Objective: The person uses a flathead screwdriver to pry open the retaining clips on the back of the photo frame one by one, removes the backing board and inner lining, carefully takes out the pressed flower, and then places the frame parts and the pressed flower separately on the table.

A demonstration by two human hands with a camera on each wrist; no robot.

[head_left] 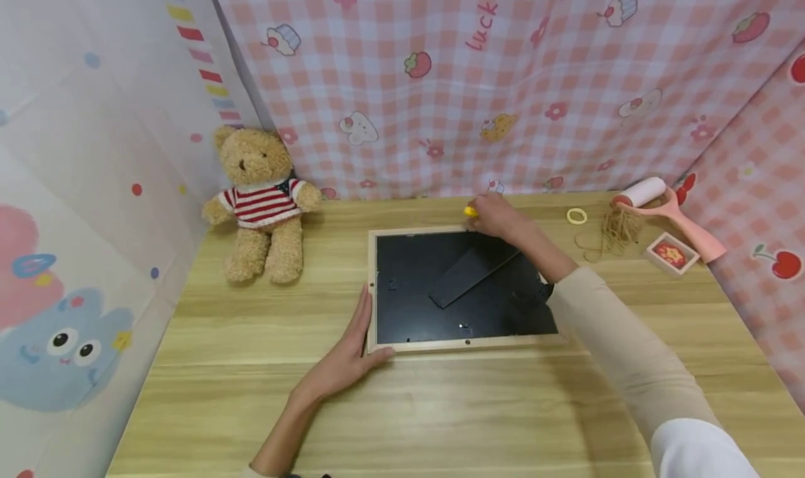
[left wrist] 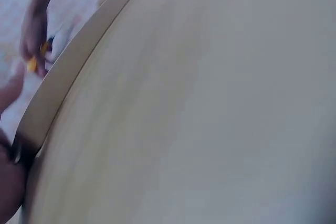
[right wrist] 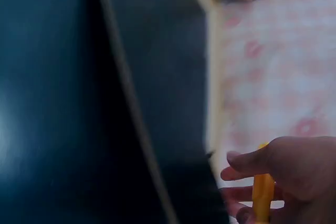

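We see the wooden picture frame (head_left: 464, 289) lying face down mid-table, black backing still in place. Our left hand (head_left: 352, 349) rests flat-fingered on its near-left corner; our right hand (head_left: 497, 214) pinches a small yellow tool (head_left: 470, 212) at its far edge.

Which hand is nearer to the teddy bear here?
Left. The left hand rests at the picture frame's left edge, on the side where the teddy bear sits; the right hand is at the frame's far edge, farther away.
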